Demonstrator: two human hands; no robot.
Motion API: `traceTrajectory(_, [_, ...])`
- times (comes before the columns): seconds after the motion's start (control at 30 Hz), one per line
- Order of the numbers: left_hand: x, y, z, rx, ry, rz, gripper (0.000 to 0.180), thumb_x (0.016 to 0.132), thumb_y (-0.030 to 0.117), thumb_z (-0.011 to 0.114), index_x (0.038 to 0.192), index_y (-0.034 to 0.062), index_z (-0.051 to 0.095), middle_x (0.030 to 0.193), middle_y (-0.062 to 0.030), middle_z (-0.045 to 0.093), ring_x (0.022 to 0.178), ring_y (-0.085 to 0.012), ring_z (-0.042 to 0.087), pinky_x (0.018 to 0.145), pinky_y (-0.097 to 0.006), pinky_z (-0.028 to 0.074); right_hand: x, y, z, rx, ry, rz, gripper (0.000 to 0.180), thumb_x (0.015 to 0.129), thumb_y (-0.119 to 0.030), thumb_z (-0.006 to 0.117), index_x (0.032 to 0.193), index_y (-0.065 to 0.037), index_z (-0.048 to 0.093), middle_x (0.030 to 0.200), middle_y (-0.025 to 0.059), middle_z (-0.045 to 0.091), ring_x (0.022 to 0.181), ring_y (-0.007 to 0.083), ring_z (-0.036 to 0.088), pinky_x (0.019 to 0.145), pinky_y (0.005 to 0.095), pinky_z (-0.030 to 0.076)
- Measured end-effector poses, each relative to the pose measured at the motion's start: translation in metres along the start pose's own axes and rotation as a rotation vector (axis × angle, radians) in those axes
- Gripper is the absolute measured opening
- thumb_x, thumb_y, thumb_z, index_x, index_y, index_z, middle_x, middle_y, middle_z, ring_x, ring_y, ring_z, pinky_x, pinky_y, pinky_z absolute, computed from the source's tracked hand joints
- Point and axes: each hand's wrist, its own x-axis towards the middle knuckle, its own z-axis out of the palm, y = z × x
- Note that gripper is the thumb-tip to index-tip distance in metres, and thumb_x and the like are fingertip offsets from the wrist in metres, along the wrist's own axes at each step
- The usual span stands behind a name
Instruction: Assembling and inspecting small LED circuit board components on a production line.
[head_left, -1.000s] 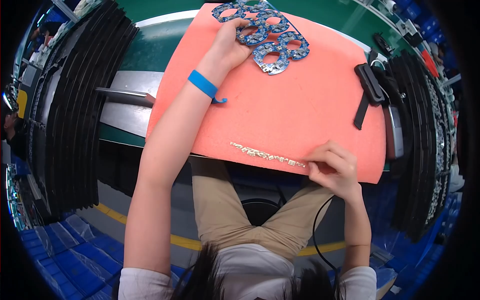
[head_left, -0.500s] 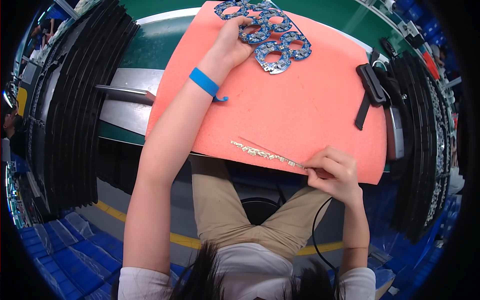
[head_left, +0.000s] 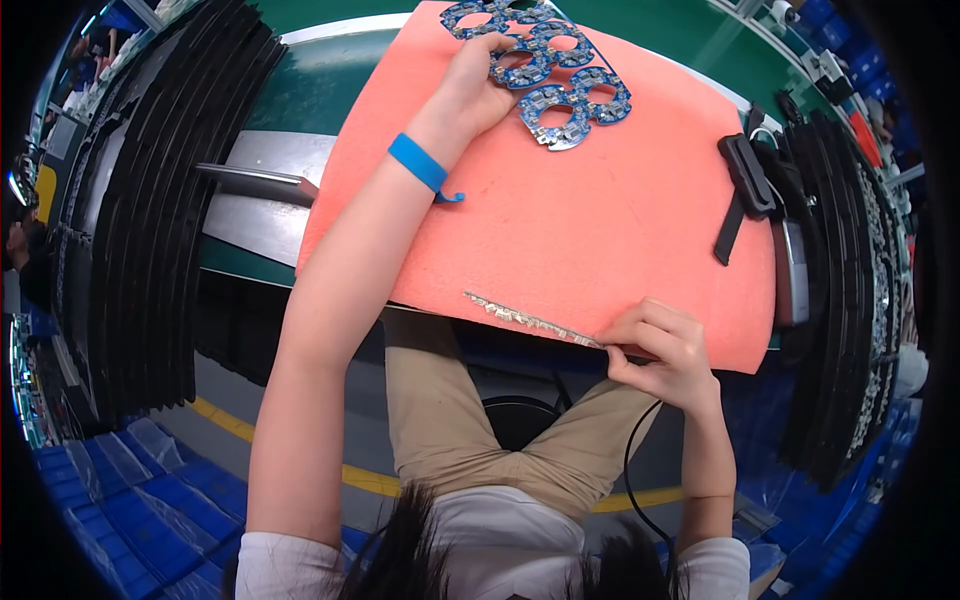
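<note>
At the far side of the pink foam mat, my left hand (head_left: 478,92) is closed on the left edge of a blue circuit board panel (head_left: 556,112) made of several joined rings. A blue strap (head_left: 417,162) circles my left wrist. By the mat's near edge, my right hand (head_left: 662,350) pinches the end of a thin, straight metal strip (head_left: 487,299), whose exact kind I cannot make out. Along the strip's near side lies a row of small silvery pieces (head_left: 517,317), close to the mat's edge.
The pink foam mat (head_left: 560,220) covers the table before me. A black handheld device with a strap (head_left: 745,178) lies at its right. Black racks (head_left: 150,200) stand left, with more at right (head_left: 835,290). A metal bar (head_left: 258,182) sits left of the mat.
The strip in my right hand has swung toward me against the small pieces, which now lie in a tighter, straighter row nearer the edge. My left hand keeps its hold on the board.
</note>
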Motion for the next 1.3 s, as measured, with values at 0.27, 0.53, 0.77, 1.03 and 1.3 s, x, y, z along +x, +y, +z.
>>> traceTrajectory(0.27, [0.0012, -0.0005, -0.0013, 0.037, 0.016, 0.005, 0.032, 0.087, 0.010, 0.034, 0.115, -0.0049, 0.040, 0.108, -0.0220, 0.052, 0.099, -0.0315, 0.059, 0.089, -0.045, 0.053, -0.0001, 0.0013, 0.0005, 0.017, -0.001, -0.020, 0.019, 0.058, 0.006, 0.066, 0.075, -0.002, 0.066, 0.069, 0.0051, 0.059, 0.061, 0.0164, 0.058, 0.051, 0.0261, 0.046])
traceTrajectory(0.53, [-0.0021, -0.0001, 0.0006, 0.034, -0.004, 0.005, 0.033, 0.086, 0.009, 0.034, 0.116, -0.0049, 0.041, 0.109, -0.0210, 0.052, 0.100, -0.0307, 0.058, 0.090, -0.046, 0.051, -0.0004, 0.0000, 0.0014, 0.033, 0.003, -0.034, 0.019, 0.058, 0.007, 0.066, 0.074, -0.002, 0.065, 0.068, 0.0051, 0.058, 0.060, 0.0161, 0.057, 0.049, 0.0260, 0.045])
traceTrajectory(0.77, [-0.0001, -0.0011, -0.0002, 0.024, 0.012, 0.007, 0.034, 0.086, 0.009, 0.034, 0.116, -0.0049, 0.041, 0.109, -0.0206, 0.052, 0.099, -0.0299, 0.058, 0.090, -0.045, 0.051, -0.0010, -0.0001, 0.0012, 0.030, -0.003, -0.038, 0.020, 0.058, 0.007, 0.066, 0.074, -0.003, 0.065, 0.068, 0.0047, 0.058, 0.060, 0.0160, 0.056, 0.049, 0.0259, 0.045])
traceTrajectory(1.03, [0.0011, -0.0006, -0.0009, 0.035, -0.001, -0.001, 0.034, 0.087, 0.009, 0.037, 0.118, -0.0038, 0.041, 0.111, -0.0196, 0.052, 0.104, -0.0304, 0.056, 0.093, -0.046, 0.049, -0.0014, 0.0015, 0.0012, 0.029, -0.007, -0.041, 0.021, 0.057, 0.007, 0.066, 0.075, -0.004, 0.066, 0.069, 0.0046, 0.058, 0.060, 0.0162, 0.056, 0.050, 0.0263, 0.045])
traceTrajectory(1.3, [0.0040, -0.0023, -0.0060, 0.011, -0.020, -0.006, 0.035, 0.089, 0.008, 0.037, 0.121, -0.0031, 0.040, 0.112, -0.0191, 0.051, 0.108, -0.0327, 0.054, 0.096, -0.049, 0.047, -0.0020, 0.0007, 0.0016, 0.019, -0.020, -0.073, 0.022, 0.057, 0.008, 0.066, 0.075, -0.004, 0.065, 0.069, 0.0051, 0.058, 0.060, 0.0170, 0.056, 0.050, 0.0267, 0.045])
